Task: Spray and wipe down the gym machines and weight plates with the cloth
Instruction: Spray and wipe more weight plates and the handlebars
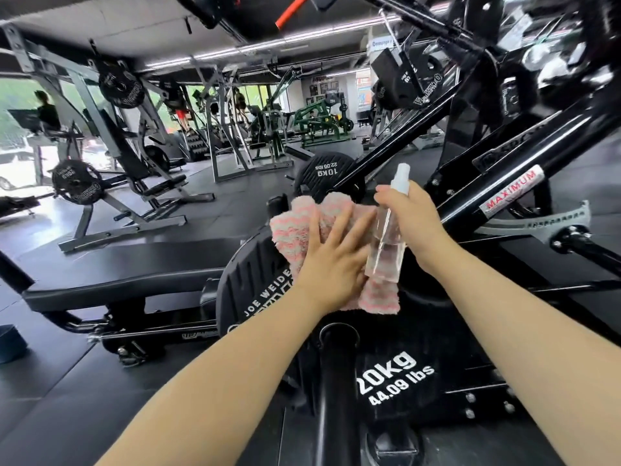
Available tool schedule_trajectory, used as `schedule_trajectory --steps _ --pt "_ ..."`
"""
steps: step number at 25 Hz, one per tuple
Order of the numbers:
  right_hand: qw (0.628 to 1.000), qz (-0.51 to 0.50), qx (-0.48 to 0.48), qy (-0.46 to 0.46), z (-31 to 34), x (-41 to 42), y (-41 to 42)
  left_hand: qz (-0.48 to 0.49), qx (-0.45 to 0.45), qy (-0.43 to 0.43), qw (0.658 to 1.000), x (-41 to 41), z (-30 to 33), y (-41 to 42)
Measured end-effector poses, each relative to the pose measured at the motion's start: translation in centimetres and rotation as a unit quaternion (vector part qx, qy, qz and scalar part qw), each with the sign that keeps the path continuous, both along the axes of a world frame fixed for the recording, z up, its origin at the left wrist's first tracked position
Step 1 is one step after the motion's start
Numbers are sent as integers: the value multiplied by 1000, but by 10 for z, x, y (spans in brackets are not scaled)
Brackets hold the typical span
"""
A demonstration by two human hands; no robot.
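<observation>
Wiping is in hand on the 20 kg weight plate (396, 375): the pink-and-grey cloth (302, 223) is pressed flat against the plate's upper face by the left hand (332, 260), fingers straight and spread. The clear spray bottle (389, 237) is gripped by the right hand (410, 216) just right of the cloth, over the same plate. Pressure should be kept even, and the ribbed rim and raised lettering should be covered in overlapping passes.

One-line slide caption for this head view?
Left hand presses pink cloth flat on the 20kg plate; right hand grips the spray bottle.

Near plate (396, 375): "20kg 44.09 lbs"; frame sticker (510, 193): "MAXIMUM".
</observation>
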State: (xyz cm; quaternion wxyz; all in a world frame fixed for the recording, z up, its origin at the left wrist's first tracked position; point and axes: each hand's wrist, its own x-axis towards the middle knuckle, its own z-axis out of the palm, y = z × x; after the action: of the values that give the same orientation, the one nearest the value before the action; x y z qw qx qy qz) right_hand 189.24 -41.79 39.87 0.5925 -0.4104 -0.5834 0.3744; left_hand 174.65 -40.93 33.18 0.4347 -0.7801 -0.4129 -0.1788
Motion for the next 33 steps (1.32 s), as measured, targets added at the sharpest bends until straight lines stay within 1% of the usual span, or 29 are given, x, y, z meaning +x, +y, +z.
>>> schedule_trajectory --steps 1,3,5,7,8,9,10,12,13,14,15,16,17,18,20,22,23,25,26,28,29,30,31,33 --pt "1000 8 -24 9 -2 2 2 -20 4 44 999 -9 -11 -1" --pt "999 20 -42 -4 -10 8 4 -53 -2 141 989 -34 -24 -3" --pt "998 9 -42 -41 -18 10 9 -61 -1 223 973 -57 -30 -1" --pt "995 -9 -45 -94 -21 7 9 -43 0 266 963 -63 -28 -2" --pt "994 -14 -44 -96 -22 6 10 -17 -16 255 967 -57 -26 -5" --pt "995 -16 -51 -85 -22 6 11 1 -33 217 976 -46 -23 -8" --pt "996 -16 -60 -70 -22 6 12 -10 -46 161 986 -35 -20 -9" --pt "998 -11 -59 -33 -22 8 11 -93 -47 62 993 -18 -10 -2" --pt "998 -9 -53 -22 -22 8 10 -137 -37 29 989 -16 -6 7" --pt "999 -10 -46 -23 -23 9 11 -143 -40 12 989 -19 0 14" --pt "999 -9 -40 -33 -24 9 11 -109 -42 8 993 -23 11 14" --pt "998 -6 -34 -44 -24 9 11 -56 -59 -10 997 -26 27 10" --pt "998 -9 -27 -52 -26 9 11 4 -85 -50 995 -29 43 5" --pt "998 -17 -17 -59 -26 10 11 54 -128 -89 986 -34 58 1" --pt "997 -17 1 -69 -29 11 11 108 -240 -168 950 -47 78 0" --pt "997 -12 3 -78 -33 14 12 126 -305 -236 914 -65 80 2" --pt "997 -11 2 -82 -35 15 13 124 -323 -270 899 -79 74 2" --pt "996 -6 -1 -83 -38 17 13 93 -335 -326 879 -109 49 -7" --pt "997 -10 -5 -79 -39 18 13 61 -334 -363 868 -122 34 -14" --pt "997 -20 -10 -74 -41 20 11 -36 -316 -454 832 -141 7 -27" --pt "997 -21 -11 -72 -42 22 10 -69 -297 -478 824 -143 -5 -33" --pt "997 -21 -14 -70 -43 24 10 -61 -283 -494 820 -141 -13 -36" --pt "997 -20 -16 -67 -44 26 8 -42 -262 -497 826 -136 -15 -35" --pt "998 -28 -17 -50 -50 31 5 -9 -216 -462 860 -114 3 -32"
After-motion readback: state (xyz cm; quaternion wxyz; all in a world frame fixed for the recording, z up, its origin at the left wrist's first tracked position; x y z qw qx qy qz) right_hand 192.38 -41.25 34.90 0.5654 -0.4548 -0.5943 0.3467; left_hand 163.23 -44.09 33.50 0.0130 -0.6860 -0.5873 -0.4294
